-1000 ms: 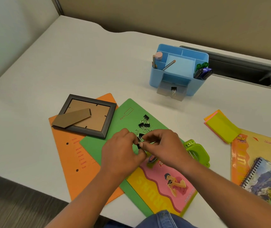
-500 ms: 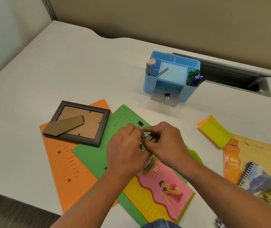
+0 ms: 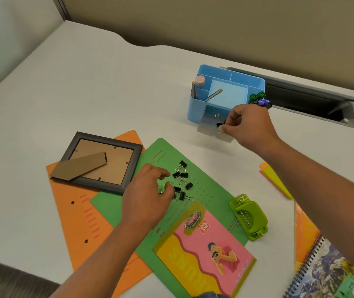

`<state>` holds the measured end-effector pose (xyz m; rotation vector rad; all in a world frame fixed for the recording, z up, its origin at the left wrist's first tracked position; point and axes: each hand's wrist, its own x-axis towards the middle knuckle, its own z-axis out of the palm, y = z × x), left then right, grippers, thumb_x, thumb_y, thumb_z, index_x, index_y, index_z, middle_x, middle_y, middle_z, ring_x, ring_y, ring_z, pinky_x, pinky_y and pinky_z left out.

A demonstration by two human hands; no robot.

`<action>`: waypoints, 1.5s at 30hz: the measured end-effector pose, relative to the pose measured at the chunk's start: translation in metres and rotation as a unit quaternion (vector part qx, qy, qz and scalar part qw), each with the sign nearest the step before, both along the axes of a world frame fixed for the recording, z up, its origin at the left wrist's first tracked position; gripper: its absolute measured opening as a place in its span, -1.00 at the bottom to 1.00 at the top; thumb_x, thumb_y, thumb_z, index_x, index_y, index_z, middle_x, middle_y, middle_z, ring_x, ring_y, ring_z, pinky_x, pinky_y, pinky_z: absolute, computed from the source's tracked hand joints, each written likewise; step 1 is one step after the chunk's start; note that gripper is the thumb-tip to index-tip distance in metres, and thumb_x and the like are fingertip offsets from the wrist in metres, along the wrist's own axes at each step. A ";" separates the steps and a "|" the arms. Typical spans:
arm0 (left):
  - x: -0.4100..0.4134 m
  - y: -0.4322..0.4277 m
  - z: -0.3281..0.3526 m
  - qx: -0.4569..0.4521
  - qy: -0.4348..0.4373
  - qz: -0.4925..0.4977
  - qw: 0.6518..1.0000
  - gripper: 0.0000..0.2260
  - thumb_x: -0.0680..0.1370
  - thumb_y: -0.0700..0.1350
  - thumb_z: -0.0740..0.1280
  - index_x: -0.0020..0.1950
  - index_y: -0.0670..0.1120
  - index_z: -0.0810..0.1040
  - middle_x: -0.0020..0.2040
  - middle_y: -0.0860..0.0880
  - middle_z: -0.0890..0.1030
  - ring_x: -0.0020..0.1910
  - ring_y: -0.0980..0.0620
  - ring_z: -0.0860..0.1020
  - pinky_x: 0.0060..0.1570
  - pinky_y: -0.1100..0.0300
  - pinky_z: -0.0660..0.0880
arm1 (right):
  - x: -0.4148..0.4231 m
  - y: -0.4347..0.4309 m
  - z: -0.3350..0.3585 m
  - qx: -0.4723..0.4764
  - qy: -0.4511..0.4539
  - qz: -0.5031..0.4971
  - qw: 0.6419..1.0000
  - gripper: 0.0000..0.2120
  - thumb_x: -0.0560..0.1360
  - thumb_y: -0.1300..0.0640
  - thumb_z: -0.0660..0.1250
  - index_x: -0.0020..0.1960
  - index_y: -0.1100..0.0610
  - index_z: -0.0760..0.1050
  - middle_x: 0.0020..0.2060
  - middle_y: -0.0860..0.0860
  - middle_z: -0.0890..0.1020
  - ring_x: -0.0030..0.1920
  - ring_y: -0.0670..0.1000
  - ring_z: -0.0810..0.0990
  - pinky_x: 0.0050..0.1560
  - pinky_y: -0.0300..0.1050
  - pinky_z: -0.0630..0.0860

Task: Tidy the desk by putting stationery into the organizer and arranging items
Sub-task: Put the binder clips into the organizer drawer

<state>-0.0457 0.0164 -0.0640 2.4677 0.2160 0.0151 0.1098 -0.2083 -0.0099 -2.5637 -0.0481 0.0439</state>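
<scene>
Plainly the main risk sits at the right hand (image 3: pixel 249 123): it holds a black binder clip (image 3: pixel 220 125) over the clear drawer (image 3: pixel 208 131) that stands pulled out at the front of the blue organizer (image 3: pixel 194 110). The drawer looks shallow and the hand is near its outer edge, so a clip let go too early could bounce off the lip onto the desk (image 3: pixel 85 93). A nudge from the knuckles could also push the light organizer back or tip the pens (image 3: pixel 260 100) leaning at its right corner.

A second risk is at the left hand (image 3: pixel 148 196). Raking through the loose binder clips (image 3: pixel 182 181) on the green folder (image 3: pixel 212 190) may scatter them toward the picture frame (image 3: pixel 81 136) or the green hole punch (image 3: pixel 249 216), since the folder looks slick and the wire handles can snag one another.

The right thumb and fingertips are pressed together in a tight pinch on the clip, with the other fingers curled behind. The left fingers are bent down over the near edge of the pile, the thumb reaching out toward the clips, and a wire handle shows beside the fingertips. Whether they truly grip one I cannot tell. One clip appears to lie in the drawer already; most remain on the folder.
</scene>
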 end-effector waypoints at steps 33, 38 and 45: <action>-0.002 0.012 -0.023 0.118 0.086 -0.024 0.989 -0.66 0.45 0.10 0.42 0.17 0.02 0.52 0.03 0.10 0.48 -0.01 0.08 0.50 -0.15 0.12 0.54 | -0.112 0.043 -0.022 0.094 0.076 0.064 0.991 -0.96 0.45 -0.01 0.43 -0.18 -0.08 0.60 -0.23 -0.24 0.63 -0.28 -0.25 0.59 -0.15 -0.16 0.56; -0.002 0.012 -0.025 0.126 0.120 0.006 0.985 -0.70 0.50 0.13 0.35 0.09 -0.05 0.57 -0.03 0.04 0.48 -0.10 0.05 0.50 -0.16 0.09 0.55 | -0.124 0.047 -0.026 0.093 0.091 0.084 0.988 -0.95 0.47 -0.03 0.41 -0.16 -0.12 0.58 -0.20 -0.23 0.63 -0.26 -0.25 0.59 -0.15 -0.17 0.56; -0.002 0.010 -0.013 0.132 0.108 -0.009 0.985 -0.76 0.45 0.13 0.32 0.04 0.05 0.56 -0.08 0.12 0.47 -0.14 0.11 0.47 -0.28 0.17 0.48 | -0.123 0.049 -0.026 0.082 0.086 0.115 0.986 -0.93 0.48 0.01 0.41 -0.04 -0.11 0.62 -0.12 -0.22 0.65 -0.18 -0.24 0.60 -0.06 -0.10 0.58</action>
